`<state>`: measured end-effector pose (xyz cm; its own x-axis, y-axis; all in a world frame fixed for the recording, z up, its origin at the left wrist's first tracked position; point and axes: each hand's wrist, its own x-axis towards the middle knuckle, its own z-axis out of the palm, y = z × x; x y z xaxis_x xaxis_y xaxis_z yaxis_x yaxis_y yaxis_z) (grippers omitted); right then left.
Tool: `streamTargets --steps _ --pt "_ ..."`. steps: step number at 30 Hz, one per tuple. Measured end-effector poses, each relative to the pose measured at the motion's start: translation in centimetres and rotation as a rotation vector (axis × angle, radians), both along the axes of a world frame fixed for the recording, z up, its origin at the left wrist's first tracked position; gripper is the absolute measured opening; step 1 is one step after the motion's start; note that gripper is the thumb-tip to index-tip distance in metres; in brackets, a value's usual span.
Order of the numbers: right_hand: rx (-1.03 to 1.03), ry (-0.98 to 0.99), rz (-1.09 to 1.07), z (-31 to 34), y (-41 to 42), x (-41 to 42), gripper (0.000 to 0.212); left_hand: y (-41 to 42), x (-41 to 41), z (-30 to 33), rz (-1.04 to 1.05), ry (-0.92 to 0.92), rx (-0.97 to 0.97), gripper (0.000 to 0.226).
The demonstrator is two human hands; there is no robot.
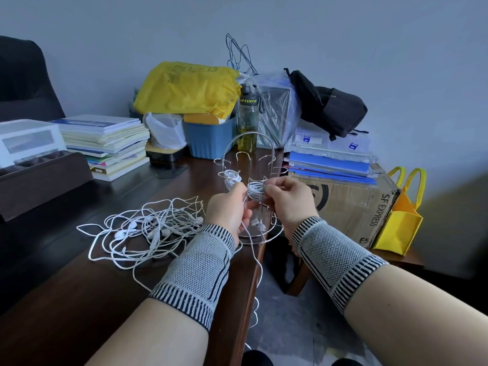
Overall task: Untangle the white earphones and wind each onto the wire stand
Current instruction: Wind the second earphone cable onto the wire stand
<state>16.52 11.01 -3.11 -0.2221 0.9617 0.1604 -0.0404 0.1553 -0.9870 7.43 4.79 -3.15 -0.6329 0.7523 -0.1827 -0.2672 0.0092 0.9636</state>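
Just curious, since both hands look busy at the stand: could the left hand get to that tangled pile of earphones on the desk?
Probably yes. The pile lies on the desk just beside the left hand with nothing between them, but its fingers pinch a cord at the stand, so it must let go first.

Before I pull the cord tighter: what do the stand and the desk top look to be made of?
The wire stand looks like thin metal rod with a bright chrome-like finish: it shines silver and you see through its loops. The desk looks like dark brown wood or wood veneer with a smooth semi-gloss coat, since it throws soft reflections; which of the two I cannot tell.
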Motion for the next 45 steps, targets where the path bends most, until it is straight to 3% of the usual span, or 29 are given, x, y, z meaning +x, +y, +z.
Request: streamTargets --steps 6,15,19,24,28,33,37,40,45 --pt "0.046 0.023 0.065 -1.0 -0.4 0.4 0.019 0.3 0.0 -0.3 0.033 0.031 0.014 0.02" --pt "0.194 -0.184 0.027 -0.8 -0.4 0.4 0.023 0.4 -0.2 -0.4 0.045 -0.027 0.032 0.021" --pt "0.089 -0.18 -0.075 -1.0 0.0 0.3 0.022 0.4 -0.3 -0.4 0.046 -0.021 0.029 0.021" --pt "-0.023 -0.244 -0.051 -0.3 -0.2 0.3 0.048 0.5 -0.3 -0.5 0.059 -0.004 0.026 0.014" --pt "-0.052 -0.297 -0.049 0.6 -0.2 0.2 0.069 0.6 -0.5 -0.8 0.088 0.116 0.001 0.019" --pt "-0.218 -0.215 0.042 1.5 -0.4 0.5 0.058 0.3 -0.6 -0.6 0.146 0.232 -0.049 0.03" --pt "-0.356 -0.109 0.114 1.7 -0.8 0.8 0.061 0.1 -0.5 0.0 0.138 0.151 -0.059 0.028" --pt "-0.474 -0.044 0.148 2.1 -0.9 0.8 0.057 0.1 -0.5 0.2 0.094 0.073 -0.052 0.038" --pt "-0.664 0.0 0.248 2.7 -0.7 1.1 0.053 -0.4 -0.2 0.5 0.062 0.098 -0.079 0.052"
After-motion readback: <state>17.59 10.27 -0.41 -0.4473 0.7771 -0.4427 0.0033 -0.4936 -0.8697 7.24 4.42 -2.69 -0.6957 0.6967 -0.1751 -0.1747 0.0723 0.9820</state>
